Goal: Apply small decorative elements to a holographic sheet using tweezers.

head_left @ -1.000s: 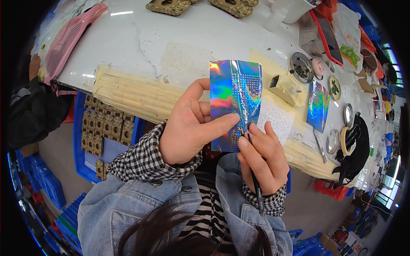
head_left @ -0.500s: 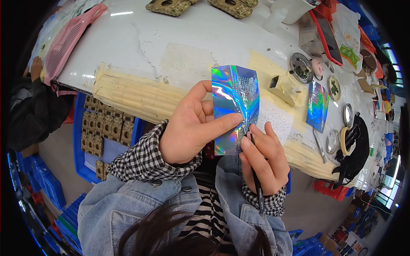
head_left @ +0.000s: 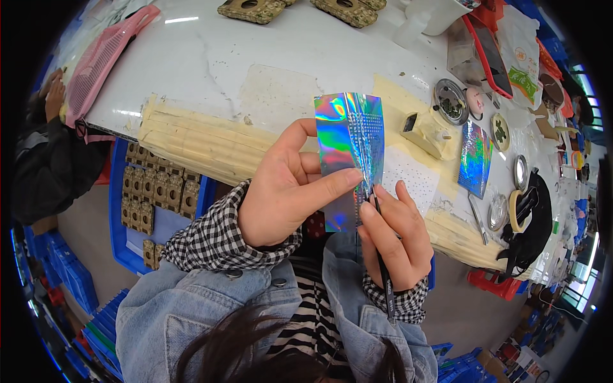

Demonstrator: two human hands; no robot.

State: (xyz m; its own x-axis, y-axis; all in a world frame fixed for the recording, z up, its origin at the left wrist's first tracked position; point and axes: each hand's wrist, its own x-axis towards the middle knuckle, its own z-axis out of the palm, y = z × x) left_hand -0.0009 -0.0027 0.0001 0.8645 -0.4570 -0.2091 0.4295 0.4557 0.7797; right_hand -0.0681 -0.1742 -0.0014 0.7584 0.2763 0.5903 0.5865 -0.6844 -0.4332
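From far away, I see the left hand point(head_left: 274, 198) pinching the shiny sheet point(head_left: 333, 140), held up and bent between both hands. If that thumb pushes too hard, the sheet could crease and little dots point(head_left: 371, 124) might pop off. The right hand point(head_left: 399, 242) pinches black tweezers point(head_left: 384, 274); I can't tell if the tips hold anything. A slip could scratch the sheet.

Holo. sheet point(head_left: 350, 150): dotted, creased lengthwise, ~upright, ctr. frame. Slim blk tool point(head_left: 385, 281): slanted, lwr ctr., tip at sheet.
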